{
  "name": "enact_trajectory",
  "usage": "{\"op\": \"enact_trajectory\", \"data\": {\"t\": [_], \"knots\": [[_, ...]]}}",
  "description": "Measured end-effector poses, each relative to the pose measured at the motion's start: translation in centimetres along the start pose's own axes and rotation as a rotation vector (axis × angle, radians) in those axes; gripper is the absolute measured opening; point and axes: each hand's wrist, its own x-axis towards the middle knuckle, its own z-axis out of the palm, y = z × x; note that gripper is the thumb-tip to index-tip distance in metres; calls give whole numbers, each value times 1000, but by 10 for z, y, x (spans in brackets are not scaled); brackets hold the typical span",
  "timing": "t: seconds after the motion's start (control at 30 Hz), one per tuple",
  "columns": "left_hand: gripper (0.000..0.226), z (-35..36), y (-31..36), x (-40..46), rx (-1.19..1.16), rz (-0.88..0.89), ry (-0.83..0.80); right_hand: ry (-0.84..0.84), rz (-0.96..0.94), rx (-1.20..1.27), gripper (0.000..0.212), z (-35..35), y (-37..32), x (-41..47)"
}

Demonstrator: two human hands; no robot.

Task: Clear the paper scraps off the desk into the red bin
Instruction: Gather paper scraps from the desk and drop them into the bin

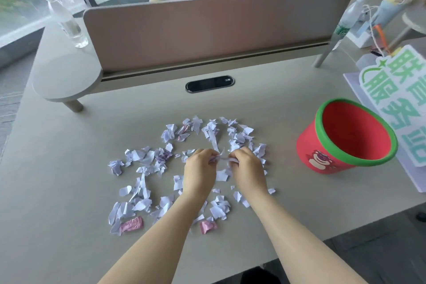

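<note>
Your wide beige desk point(265, 104) carries a pink divider screen point(207, 30) along its far edge. The red bucket-shaped bin with a green rim point(343, 136) stands at your right, tilted toward you, apart from the paper. Torn white paper scraps point(143, 168) lie scattered over the middle of the desk, all outside the bin. Your left hand point(199, 168) and right hand point(246, 166) meet above them, fingers curled, pinching one scrap between them. Two pink sweet wrappers point(131, 225) lie nearest you.
</note>
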Motion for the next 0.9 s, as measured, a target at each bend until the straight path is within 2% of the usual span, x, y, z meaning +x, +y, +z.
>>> {"op": "enact_trajectory", "data": {"t": [0.27,0.43,0.57,0.67,0.9], "knots": [[20,23,115,20,-102,234,37,334,-53,16,15,-115,9,37],[17,63,183,23,-133,365,28,447,-53,13,10,-183,42,51],[25,101,224,23,-145,393,-16,445,-23,-23,6,-219,73,54],[23,127,240,23,-117,399,-63,411,25,-59,7,-235,96,58],[17,165,249,28,8,351,-177,185,177,-174,13,-248,137,63]]}}
